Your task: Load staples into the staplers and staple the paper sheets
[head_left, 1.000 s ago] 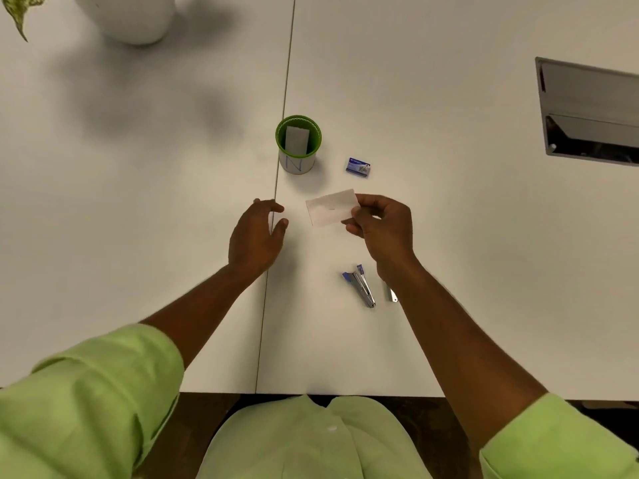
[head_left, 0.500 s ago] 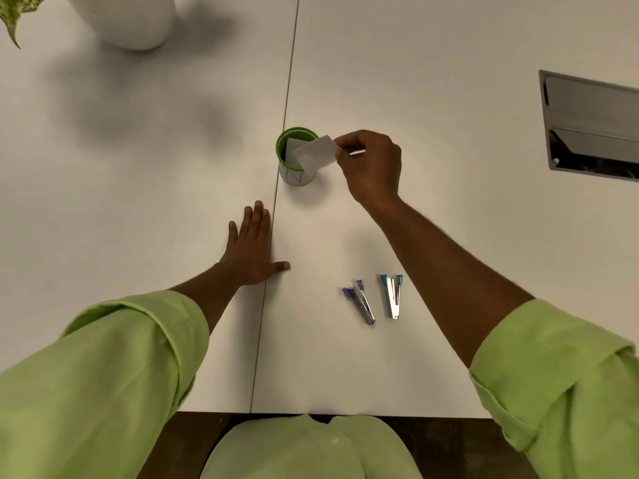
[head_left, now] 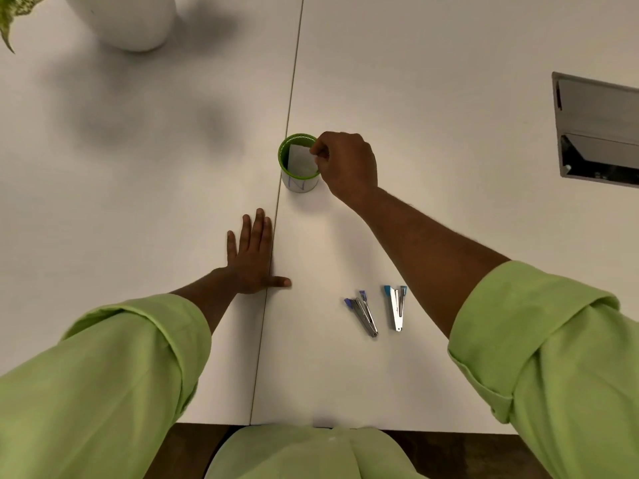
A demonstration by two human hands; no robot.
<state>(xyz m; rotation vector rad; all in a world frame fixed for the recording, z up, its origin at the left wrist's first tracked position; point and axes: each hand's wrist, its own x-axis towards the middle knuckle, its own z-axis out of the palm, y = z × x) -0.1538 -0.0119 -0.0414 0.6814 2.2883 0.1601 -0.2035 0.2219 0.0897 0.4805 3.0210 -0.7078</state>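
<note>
A green cup (head_left: 285, 167) stands at the table seam with white paper sheets (head_left: 300, 161) upright inside it. My right hand (head_left: 347, 165) is at the cup's right rim, its fingertips pinching the top edge of a paper sheet inside the cup. My left hand (head_left: 250, 259) lies flat on the table, fingers straight, below the cup. Two small metal staplers lie side by side near the front: one with dark blue tips (head_left: 362, 316) and one with light blue tips (head_left: 397, 307). The staple box is hidden behind my right hand.
A white plant pot (head_left: 131, 19) stands at the far left, with a leaf at the corner. A recessed metal cable hatch (head_left: 598, 129) sits in the table at the right. The table seam (head_left: 276, 219) runs front to back.
My right hand carried the paper sheet from mid-table up to the cup and lowered it inside. My left hand went from raised to flat on the table.
</note>
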